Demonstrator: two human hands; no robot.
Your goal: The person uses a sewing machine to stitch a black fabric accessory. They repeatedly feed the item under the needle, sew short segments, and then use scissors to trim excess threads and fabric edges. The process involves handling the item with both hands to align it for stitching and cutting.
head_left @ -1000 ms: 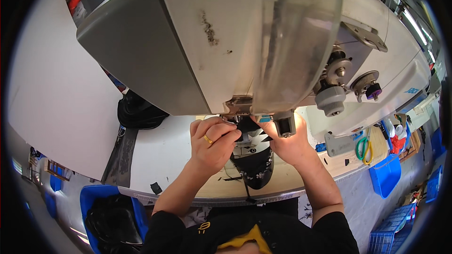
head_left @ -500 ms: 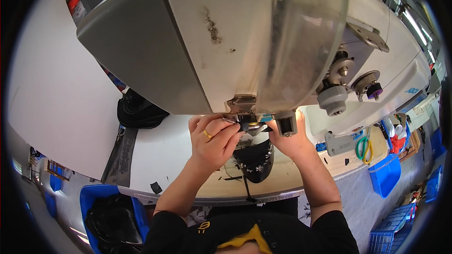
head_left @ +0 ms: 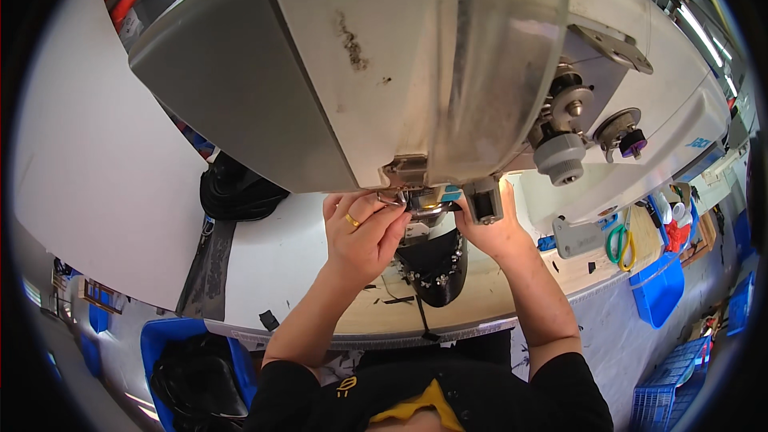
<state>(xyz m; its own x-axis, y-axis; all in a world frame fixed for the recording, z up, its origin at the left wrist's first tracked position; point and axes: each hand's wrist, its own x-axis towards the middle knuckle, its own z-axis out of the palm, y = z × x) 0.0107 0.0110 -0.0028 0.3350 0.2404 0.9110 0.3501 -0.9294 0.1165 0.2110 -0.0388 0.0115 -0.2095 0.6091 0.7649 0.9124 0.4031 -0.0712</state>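
Under the needle end of a white and grey sewing machine [head_left: 384, 64], my two hands work close together. My left hand [head_left: 360, 232], with a gold ring on one finger, is closed in a pinch beside the silvery presser-foot parts [head_left: 416, 200]; what it pinches is too small to make out. My right hand [head_left: 492, 228] is at the other side, thumb bent at a dark edge, its other fingers partly hidden behind a metal machine part. Between my wrists lies a black curved piece [head_left: 436, 276] set with silvery beads, like a shoe upper, its far end hidden under the machine.
Black pieces [head_left: 240, 188] are piled at the left of the table. A blue bin [head_left: 156, 344] of black material stands below left. Green-and-yellow scissors [head_left: 620, 246] lie at the right, near a blue tray [head_left: 660, 292]. Dark scraps [head_left: 269, 320] dot the table.
My view has shifted slightly against the machine. My left fingers have moved a little closer to the presser-foot parts, and the beaded black piece has moved slightly away from me.
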